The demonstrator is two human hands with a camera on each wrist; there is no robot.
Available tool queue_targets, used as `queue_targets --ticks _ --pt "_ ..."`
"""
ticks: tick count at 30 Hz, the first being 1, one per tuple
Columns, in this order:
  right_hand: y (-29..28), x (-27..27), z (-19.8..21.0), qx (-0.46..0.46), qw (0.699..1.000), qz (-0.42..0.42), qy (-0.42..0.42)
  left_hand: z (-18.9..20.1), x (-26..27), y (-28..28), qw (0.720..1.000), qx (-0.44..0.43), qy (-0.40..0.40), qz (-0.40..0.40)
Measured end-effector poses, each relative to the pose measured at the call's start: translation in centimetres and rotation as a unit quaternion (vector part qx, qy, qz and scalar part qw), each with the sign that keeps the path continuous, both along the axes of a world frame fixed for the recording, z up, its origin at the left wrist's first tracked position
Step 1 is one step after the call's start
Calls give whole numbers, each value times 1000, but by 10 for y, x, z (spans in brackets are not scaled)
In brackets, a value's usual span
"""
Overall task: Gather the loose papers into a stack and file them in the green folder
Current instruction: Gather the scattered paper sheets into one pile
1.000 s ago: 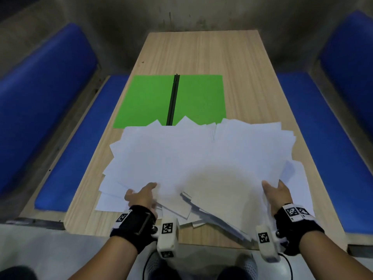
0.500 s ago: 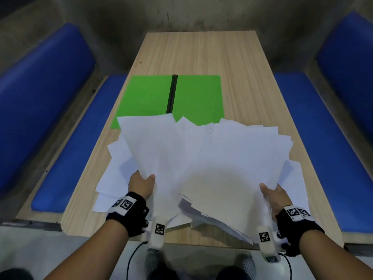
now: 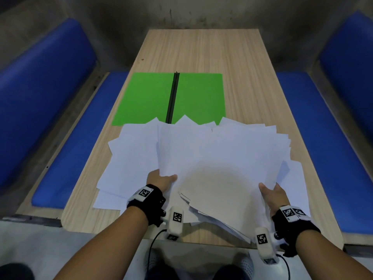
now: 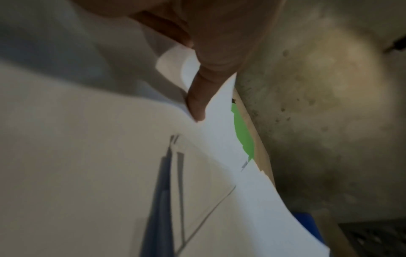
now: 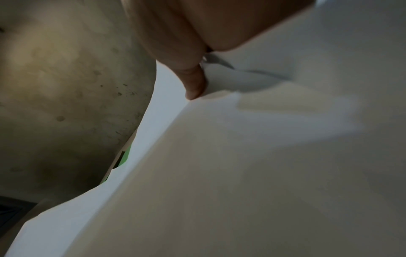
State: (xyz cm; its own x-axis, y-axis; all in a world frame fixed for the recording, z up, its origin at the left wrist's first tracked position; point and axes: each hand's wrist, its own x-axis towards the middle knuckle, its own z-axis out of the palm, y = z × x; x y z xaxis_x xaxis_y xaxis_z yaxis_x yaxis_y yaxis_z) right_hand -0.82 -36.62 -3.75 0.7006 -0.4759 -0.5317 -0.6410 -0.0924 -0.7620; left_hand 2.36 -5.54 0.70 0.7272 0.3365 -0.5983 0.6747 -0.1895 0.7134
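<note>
Several loose white papers (image 3: 212,158) lie fanned across the near half of the wooden table (image 3: 252,77). My left hand (image 3: 161,179) pinches the near left edge of a raised bunch, thumb on top (image 4: 197,97). My right hand (image 3: 271,191) grips the bunch's near right edge, thumb over the sheets (image 5: 194,81). The near edge of this bunch is lifted off the table. More sheets (image 3: 125,168) stay flat at the left, and one (image 3: 296,178) at the right. The green folder (image 3: 151,98) lies open and flat beyond the papers, with a black spine (image 3: 173,98); paper corners overlap its near edge.
Blue cushioned benches (image 3: 76,128) (image 3: 314,128) run along both sides of the table. A stained concrete wall (image 3: 201,11) rises behind its far end. The far half of the tabletop shows bare wood.
My left hand has moved right and forward, carrying a tilted sheet from the left side onto the middle bunch. My right hand has kept its grip and barely shifted.
</note>
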Motion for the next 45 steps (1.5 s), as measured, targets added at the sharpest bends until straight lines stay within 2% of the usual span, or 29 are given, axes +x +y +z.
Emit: queue_targets --ticks 3,6,11,15,18,23,27,32,35,38,41,43,45 --pt "-3 0 -2 7 1000 -2 10 2 -9 10 999 -33 -12 22" --pt "-7 -1 -6 14 1000 -7 15 1 -16 29 998 -14 -23 48" --pt "-6 -1 -3 21 1000 -7 1 -3 -34 65 984 -49 -14 173" --pt "-7 -1 -6 25 1000 -5 -5 -1 -41 78 974 -63 -31 217" --pt "-8 1 -10 31 1000 2 -3 11 -36 93 974 -45 -82 206" --pt "-9 4 -3 31 999 36 2 59 -16 117 962 -41 -181 199" --pt "-7 4 5 34 998 48 -2 77 -2 132 946 -129 -242 175" --pt "-1 7 16 96 994 49 -28 66 -6 84 945 -247 -201 70" --pt "8 9 29 158 985 58 -48 39 -9 43 966 -215 -131 54" --pt "17 9 44 188 975 85 -78 21 -9 11 975 -202 -88 30" --pt "19 7 54 206 967 120 -92 19 -4 2 979 -181 -64 -69" --pt "19 4 64 216 963 130 -99 19 4 6 971 -172 -77 -146" --pt "17 1 71 234 955 143 -111 23 14 14 962 -181 -92 -183"
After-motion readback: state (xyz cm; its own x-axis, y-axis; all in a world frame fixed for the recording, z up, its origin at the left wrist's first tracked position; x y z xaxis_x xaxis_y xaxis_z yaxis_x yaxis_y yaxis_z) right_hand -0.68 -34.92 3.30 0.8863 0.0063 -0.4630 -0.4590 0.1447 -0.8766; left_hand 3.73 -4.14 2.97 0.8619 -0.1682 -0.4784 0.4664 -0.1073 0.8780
